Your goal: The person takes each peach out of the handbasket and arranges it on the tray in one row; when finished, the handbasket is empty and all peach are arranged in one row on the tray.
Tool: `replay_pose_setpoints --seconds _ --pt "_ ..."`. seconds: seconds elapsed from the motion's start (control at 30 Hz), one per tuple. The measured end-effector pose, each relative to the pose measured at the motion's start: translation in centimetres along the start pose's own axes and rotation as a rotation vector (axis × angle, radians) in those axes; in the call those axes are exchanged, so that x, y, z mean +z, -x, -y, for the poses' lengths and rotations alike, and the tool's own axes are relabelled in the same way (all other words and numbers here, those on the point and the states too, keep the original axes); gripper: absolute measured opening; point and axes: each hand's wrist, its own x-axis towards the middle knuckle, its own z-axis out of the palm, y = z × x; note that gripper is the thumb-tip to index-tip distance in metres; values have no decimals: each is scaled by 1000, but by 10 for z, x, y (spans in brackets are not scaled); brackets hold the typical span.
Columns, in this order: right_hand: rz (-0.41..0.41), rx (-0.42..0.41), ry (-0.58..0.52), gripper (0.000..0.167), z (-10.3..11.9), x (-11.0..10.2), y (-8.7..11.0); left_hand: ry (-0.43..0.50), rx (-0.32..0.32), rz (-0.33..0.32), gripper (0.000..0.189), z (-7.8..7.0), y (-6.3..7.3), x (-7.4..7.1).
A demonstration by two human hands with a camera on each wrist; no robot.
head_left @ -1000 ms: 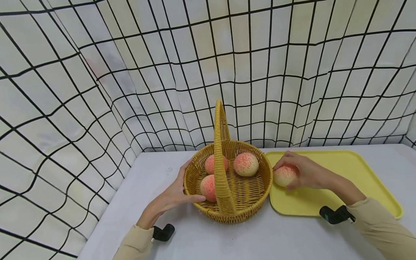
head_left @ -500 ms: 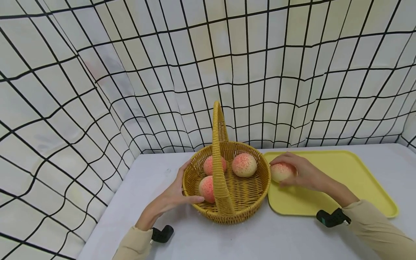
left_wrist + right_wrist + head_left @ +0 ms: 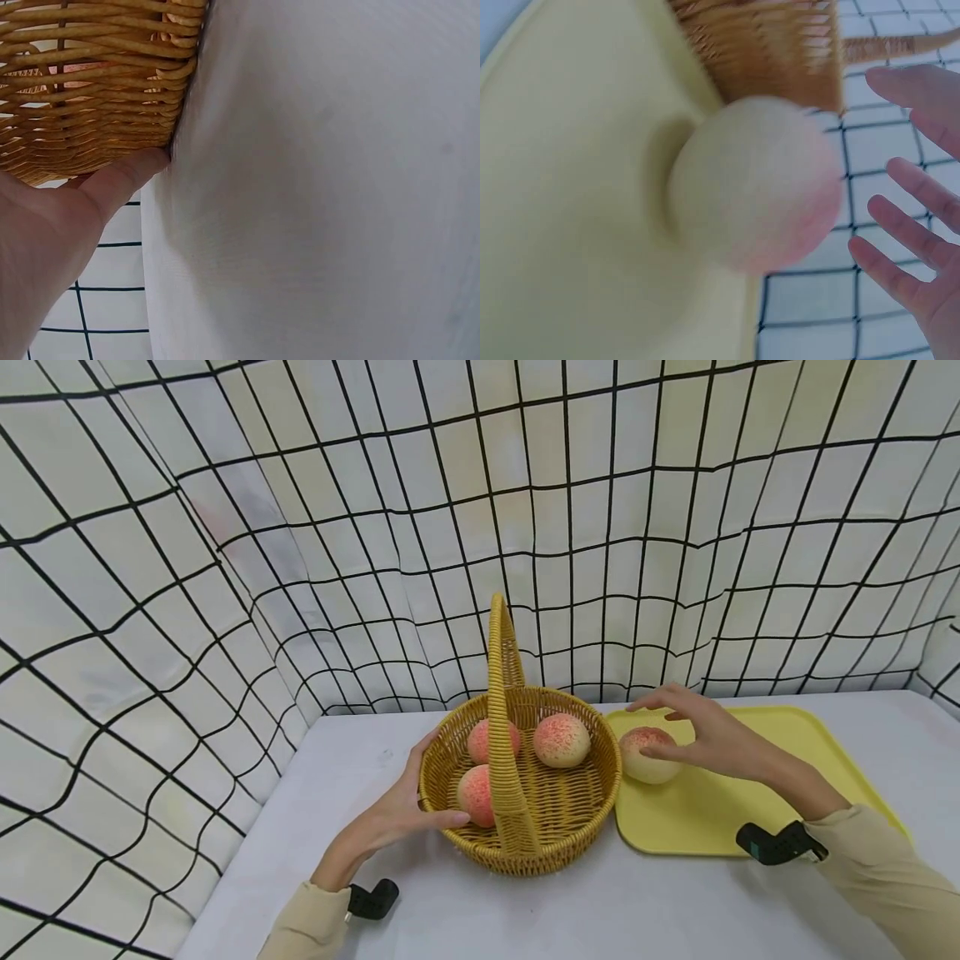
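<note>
In the head view a wicker basket (image 3: 558, 852) with a tall handle stands mid-table. Inside it are three peaches, one (image 3: 562, 741) at the back right and two to the left, partly behind the handle. My left hand (image 3: 393, 814) holds the basket's left side, thumb at the front and fingers along the outer wall; its fingertips are partly hidden. Another peach (image 3: 647, 758) sits on the yellow tray (image 3: 720, 818) right beside the basket. Over that peach is my right hand (image 3: 708, 735), fingers spread and holding nothing; the right wrist view shows the fingers (image 3: 904, 232) apart from the peach.
A white table (image 3: 600, 910) bears the basket and tray. Behind and to the left rise white walls (image 3: 420, 543) with a black net over them. The basket handle (image 3: 501, 727) arches high above the rim.
My right hand has let go of the peach on the tray; its fingers have spread and lifted off. The left hand stays on the basket. The head view has shifted slightly.
</note>
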Motion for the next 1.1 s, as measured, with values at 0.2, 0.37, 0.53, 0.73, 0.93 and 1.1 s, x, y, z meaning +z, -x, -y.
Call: replay_pose_setpoints --seconds 0.2,0.37,0.53,0.73,0.93,1.1 --pt "29 -103 -27 44 28 6 -35 10 2 2 127 1 -1 -1" --pt "116 -78 -6 38 39 27 -55 24 -10 16 129 2 -2 3" --pt "251 -28 -6 39 35 48 -64 21 -28 14 130 2 0 4" --pt "339 -27 8 35 37 65 -73 27 -30 16 130 0 1 4" --pt "394 -78 -33 34 42 69 -75 18 -37 5 131 -1 1 1" --pt "420 -65 -48 41 44 73 -72 10 -53 -6 130 -1 2 -1"
